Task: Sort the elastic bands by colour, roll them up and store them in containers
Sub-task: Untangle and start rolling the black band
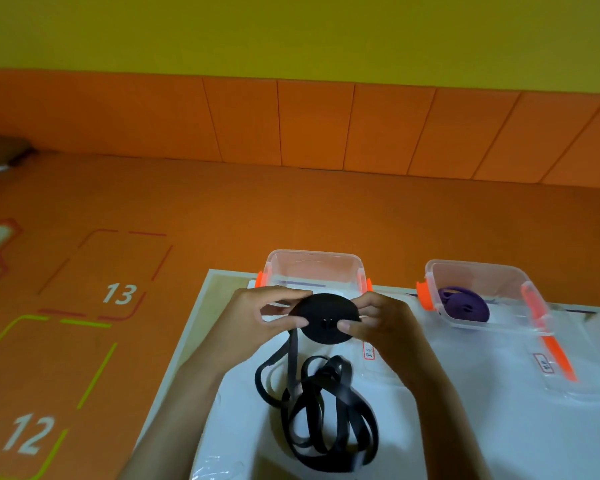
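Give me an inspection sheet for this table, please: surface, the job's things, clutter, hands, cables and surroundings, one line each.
Surface: white table with a glossy covering.
Job's things: black roll partly wound, its loose tail lying in tangled loops on the table; left container looks empty, partly hidden by the hands; right container holds purple rolls.
Clutter: clear lid lying flat in front of the right container.
Hands: left hand and right hand both pinch the black roll.
Cables: nothing seen.
Surroundings: orange floor marked 12 and 13; yellow wall above orange panels.
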`<state>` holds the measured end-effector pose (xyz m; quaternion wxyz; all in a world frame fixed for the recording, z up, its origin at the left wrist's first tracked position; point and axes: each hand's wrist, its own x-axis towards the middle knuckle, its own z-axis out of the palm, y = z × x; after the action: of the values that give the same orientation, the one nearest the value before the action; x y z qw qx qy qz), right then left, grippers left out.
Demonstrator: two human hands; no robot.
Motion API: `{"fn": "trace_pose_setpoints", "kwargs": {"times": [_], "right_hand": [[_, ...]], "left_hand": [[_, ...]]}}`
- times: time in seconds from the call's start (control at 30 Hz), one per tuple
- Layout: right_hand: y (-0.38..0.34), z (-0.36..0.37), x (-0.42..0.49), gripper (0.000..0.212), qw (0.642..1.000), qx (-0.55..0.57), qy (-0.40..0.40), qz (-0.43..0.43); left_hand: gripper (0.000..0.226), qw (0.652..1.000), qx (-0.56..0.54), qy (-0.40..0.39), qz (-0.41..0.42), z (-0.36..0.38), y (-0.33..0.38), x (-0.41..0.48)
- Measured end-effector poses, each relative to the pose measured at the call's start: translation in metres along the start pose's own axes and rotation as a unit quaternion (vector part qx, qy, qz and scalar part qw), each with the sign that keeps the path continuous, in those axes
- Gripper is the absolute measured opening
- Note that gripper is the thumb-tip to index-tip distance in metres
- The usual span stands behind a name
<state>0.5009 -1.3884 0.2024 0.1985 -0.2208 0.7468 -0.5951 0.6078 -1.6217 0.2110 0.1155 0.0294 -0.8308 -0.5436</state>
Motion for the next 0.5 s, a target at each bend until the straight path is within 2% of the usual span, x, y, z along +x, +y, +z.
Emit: {"fn": "trace_pose_setpoints", "kwargs": {"times": [0.07, 0.2, 0.27, 0.33, 0.43, 0.5], "right_hand": [[-0.001, -0.002, 0.000, 0.020, 1.000, 0.018, -0.022, 0.006], [0.000, 0.001, 0.000, 0.037, 0.988, -0.123, -0.097, -0.001], [-0.002, 0.006, -0.001, 0.045, 0.984, -0.156, -0.086, -0.017], [-0.004, 0.005, -0.002, 0.042, 0.991, -0.120, -0.063, -0.022], [-0.006, -0.001, -0.007, 0.030, 0.999, 0.004, -0.043, 0.007], [-0.007, 0.000, -0.009, 0.030, 0.999, 0.039, -0.032, 0.014]], "left_hand": [[0.044, 1.000, -0.021, -0.005, -0.007, -0.002, 0.002, -0.001], [0.038, 0.999, 0.023, -0.014, 0.020, 0.002, 0.003, 0.002], [0.034, 0.999, 0.025, -0.004, 0.025, 0.007, 0.003, 0.001], [0.028, 0.998, 0.010, 0.032, 0.047, 0.011, 0.003, -0.001], [0.021, 0.987, -0.104, 0.109, 0.056, 0.022, 0.003, -0.004], [0.022, 0.980, -0.153, 0.122, 0.049, 0.028, 0.004, -0.006]]}}
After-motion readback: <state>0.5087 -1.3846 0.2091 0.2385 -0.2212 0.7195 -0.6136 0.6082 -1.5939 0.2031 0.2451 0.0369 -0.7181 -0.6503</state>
